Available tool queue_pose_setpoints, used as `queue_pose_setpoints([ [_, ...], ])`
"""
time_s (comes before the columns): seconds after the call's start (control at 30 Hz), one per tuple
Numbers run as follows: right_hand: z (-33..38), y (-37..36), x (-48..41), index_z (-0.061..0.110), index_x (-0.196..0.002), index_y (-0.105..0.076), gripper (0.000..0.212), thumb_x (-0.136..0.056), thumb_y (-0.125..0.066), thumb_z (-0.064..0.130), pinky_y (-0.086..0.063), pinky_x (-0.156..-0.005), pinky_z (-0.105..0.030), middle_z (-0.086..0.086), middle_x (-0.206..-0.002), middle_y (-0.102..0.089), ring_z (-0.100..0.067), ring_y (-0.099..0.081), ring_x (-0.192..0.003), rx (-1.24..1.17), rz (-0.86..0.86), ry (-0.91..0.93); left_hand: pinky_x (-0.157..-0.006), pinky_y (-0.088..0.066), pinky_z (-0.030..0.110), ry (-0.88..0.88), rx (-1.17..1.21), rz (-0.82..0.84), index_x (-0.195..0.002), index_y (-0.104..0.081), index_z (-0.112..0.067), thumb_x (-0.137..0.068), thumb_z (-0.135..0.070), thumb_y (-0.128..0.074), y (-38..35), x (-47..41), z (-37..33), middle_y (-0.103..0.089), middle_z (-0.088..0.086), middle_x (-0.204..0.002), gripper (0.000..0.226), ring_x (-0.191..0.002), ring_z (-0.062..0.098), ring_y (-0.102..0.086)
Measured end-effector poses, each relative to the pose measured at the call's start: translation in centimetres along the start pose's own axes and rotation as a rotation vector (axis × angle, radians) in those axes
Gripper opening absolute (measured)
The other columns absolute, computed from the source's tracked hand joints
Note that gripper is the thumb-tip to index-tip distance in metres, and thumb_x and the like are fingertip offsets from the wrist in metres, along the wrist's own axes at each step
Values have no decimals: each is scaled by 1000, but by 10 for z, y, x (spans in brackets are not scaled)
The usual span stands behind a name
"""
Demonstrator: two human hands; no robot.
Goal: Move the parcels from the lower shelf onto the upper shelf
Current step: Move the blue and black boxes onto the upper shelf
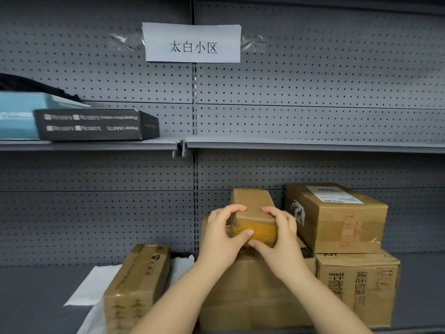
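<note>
A small brown cardboard parcel [252, 208] with yellow tape on its near end sits atop a large brown box [250, 292] on the lower shelf [36, 297]. My left hand [222, 233] grips its left near corner and my right hand [280, 237] grips its right near corner, thumbs meeting under the front. To the right, a labelled parcel [337, 220] rests on a printed carton [358, 285]. A narrow taped parcel [137, 285] lies to the left. The upper shelf [313, 143] runs across the middle.
On the upper shelf's left part lie a black box [96, 124], a light-blue box [16, 116] and a dark item behind. White sheets [94, 285] lie under the narrow parcel. A paper sign [192, 43] is taped to the grey pegboard back.
</note>
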State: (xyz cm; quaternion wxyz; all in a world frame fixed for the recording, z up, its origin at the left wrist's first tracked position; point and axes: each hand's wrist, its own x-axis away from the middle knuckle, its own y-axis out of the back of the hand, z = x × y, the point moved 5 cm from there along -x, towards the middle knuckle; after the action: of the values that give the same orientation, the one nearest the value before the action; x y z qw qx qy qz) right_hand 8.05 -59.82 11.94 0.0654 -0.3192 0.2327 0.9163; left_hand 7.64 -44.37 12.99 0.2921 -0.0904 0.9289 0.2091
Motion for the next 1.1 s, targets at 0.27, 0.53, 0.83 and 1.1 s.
queue_pose_setpoints([
  [0.27,104,-14,47,48,-120,-40,71,-69,-85,30,-39,-73,-10,11,-129,-29,-2,-44,-104,17,75,8,-99,-48,39,-83,-58,52,-115,-43,-70,-80,-42,-73,103,52,-41,-44,-19,-120,53,-117,12,-48],
  [0.53,212,-34,77,55,-117,-38,71,-64,-84,44,-44,-80,-15,17,-124,-34,4,-44,-105,66,149,137,-85,-52,24,-180,-104,22,-121,-47,-59,-81,-49,-70,213,93,-77,-44,-21,-115,46,-102,0,-52],
  [0.83,337,-40,60,48,-122,-35,70,-67,-78,49,-44,-71,-15,17,-121,-34,6,-45,-99,114,94,340,-68,-59,29,-294,-87,-82,-120,-55,-51,-80,-42,-72,321,81,-142,-52,-8,-117,44,-97,11,-59],
  [1.1,406,-50,-44,37,-134,-37,75,-73,-81,39,-41,-73,-16,6,-129,-35,-5,-48,-97,102,6,444,-55,-58,23,-366,-164,-200,-127,-54,-37,-86,-35,-71,378,-10,-195,-55,-3,-115,45,-87,10,-63],
])
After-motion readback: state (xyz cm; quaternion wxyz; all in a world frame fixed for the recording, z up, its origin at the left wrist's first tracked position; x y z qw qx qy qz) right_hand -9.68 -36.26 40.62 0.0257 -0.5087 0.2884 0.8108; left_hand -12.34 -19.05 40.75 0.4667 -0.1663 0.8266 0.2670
